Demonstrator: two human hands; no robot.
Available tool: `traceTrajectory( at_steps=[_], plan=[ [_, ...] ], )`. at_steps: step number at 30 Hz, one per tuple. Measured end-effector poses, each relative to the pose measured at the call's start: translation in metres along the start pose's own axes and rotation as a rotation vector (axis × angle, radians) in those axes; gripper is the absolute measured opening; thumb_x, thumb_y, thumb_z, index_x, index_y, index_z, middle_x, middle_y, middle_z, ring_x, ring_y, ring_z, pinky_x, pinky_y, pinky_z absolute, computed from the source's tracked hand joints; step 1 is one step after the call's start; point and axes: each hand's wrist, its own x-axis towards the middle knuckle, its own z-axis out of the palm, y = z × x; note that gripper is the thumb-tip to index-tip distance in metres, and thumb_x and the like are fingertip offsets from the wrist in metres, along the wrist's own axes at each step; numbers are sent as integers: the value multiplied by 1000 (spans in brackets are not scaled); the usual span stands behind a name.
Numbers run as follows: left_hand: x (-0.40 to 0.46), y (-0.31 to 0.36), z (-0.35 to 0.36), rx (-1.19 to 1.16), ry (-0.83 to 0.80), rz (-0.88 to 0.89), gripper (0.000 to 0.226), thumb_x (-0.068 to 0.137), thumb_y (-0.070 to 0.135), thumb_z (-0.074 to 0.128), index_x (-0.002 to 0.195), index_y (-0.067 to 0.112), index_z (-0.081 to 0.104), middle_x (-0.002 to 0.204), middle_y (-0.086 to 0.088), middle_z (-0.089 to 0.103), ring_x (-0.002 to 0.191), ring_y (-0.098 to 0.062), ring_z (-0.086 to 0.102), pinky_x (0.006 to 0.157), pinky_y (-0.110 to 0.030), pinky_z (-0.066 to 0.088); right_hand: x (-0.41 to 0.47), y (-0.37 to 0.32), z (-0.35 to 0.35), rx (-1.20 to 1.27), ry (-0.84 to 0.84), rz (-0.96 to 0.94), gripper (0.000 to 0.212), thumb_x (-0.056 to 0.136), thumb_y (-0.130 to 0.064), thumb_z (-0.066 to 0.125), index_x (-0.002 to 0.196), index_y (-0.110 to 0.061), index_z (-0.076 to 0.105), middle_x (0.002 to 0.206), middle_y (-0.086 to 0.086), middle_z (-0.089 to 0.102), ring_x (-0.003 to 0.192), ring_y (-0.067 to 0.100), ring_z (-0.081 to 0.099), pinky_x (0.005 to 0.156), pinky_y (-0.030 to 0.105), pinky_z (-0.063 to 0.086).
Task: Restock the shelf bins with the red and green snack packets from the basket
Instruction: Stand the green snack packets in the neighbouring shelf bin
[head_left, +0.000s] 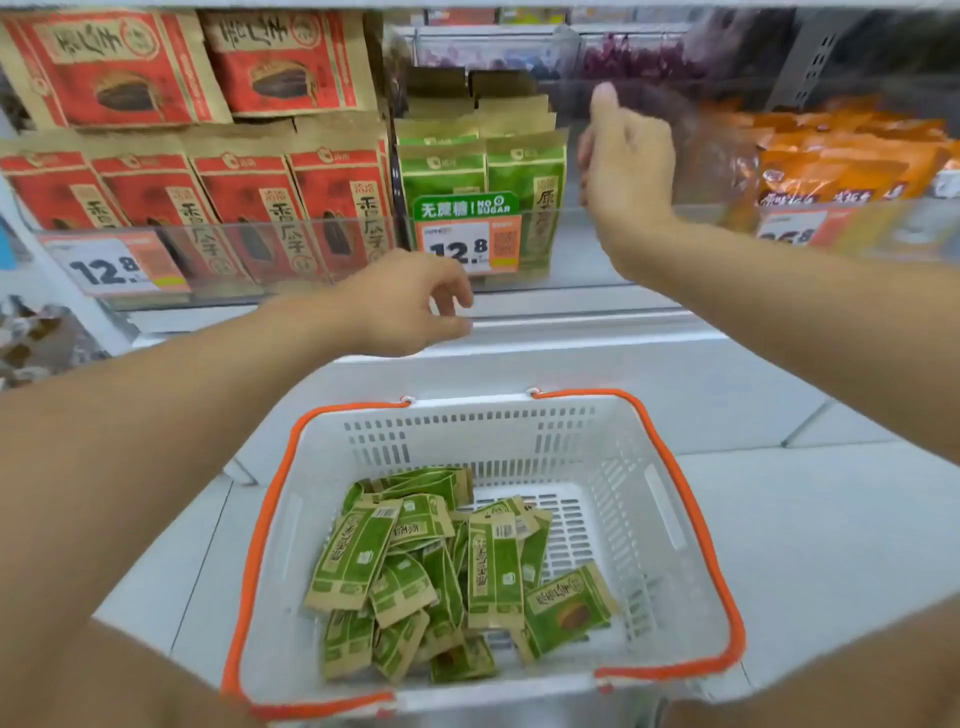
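In the head view, with both hands empty, left hand (410, 304) loosely curled at centre frame and right hand (621, 156) relaxed upper right beside the green bin (480, 208), a tip-over of its 2 front pkts could be caused, approx. 15 green packets (447, 566) being left in the basket (675, 545) at bottom centre, no red ones.

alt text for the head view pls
Both bare hands, left hand and right hand, hang empty before clear shelf bins of red paper packets and green paper packets; below, a white plastic basket with orange handles holds loose green snack packets.
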Motion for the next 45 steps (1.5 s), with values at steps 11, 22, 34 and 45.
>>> traceTrajectory(
  at_steps=[11, 22, 34, 45],
  plan=[
    [-37, -21, 60, 361, -841, -125, 52, 91, 58, 55, 135, 30, 52, 113, 14, 52, 116, -18, 54, 106, -41, 44, -267, 179, 41, -926, -1610, 264, 111, 73, -40, 86, 158, -20, 17, 161, 15, 22, 144, 36, 33, 115, 45, 36],
    [-36, -24, 42, 465, -837, -156, 56, 92, 62, 49, 140, 33, 46, 130, 13, 47, 115, -13, 45, 107, -38, 38, -285, 211, 47, -860, -1438, 309, 93, 77, -13, 70, 152, -42, 23, 161, 11, 19, 139, 47, 35, 105, 58, 45],
    [13, 38, 17, -715, -219, -118, 53, 82, 20, 79, 131, 18, 58, 124, 3, 63, 89, -11, 71, 66, -24, 58, -22, 21, -88, 646, -1518, 906, 80, 82, -35, 53, 156, -14, 28, 151, 32, 33, 125, 54, 48, 95, 52, 52],
    [60, 73, -28, -467, 568, -19, 40, 83, 22, 78, 119, 27, 61, 110, 10, 67, 102, -6, 64, 81, -27, 57, 74, 6, -140, 378, -622, 346, 29, 92, -14, 67, 118, -2, 65, 110, 16, 74, 99, 26, 73, 72, 30, 63]
  ],
)
